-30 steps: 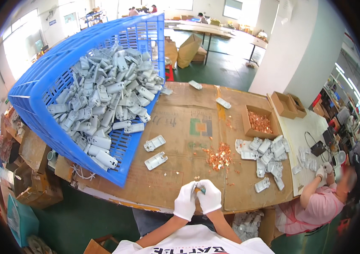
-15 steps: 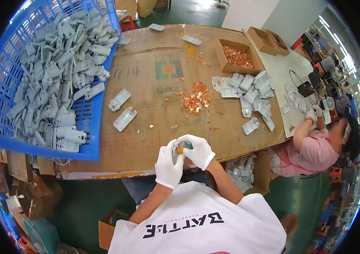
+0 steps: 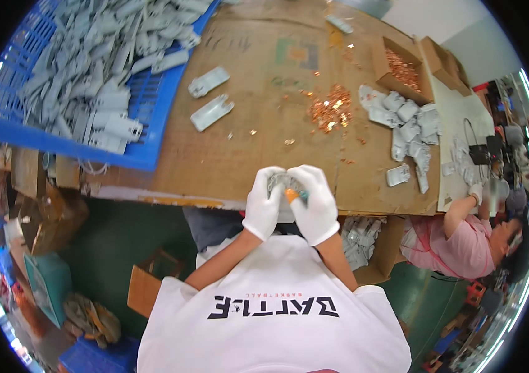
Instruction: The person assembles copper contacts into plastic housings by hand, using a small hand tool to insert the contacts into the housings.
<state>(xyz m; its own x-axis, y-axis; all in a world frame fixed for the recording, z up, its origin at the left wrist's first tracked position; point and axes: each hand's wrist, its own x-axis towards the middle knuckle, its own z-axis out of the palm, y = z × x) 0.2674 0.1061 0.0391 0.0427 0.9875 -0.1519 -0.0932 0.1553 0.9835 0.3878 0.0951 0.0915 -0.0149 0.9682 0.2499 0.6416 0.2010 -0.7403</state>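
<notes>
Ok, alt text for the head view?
Gloved left hand and right hand hold a small grey part at the table edge. Beyond lie coppery bits and grey cases; blue basket of cases at left, person in pink at right.

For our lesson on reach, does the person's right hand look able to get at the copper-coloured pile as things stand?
Probably yes: nothing tall stands between the right hand and the copper-coloured pile ahead, though that hand seems busy with a grey part.
</notes>
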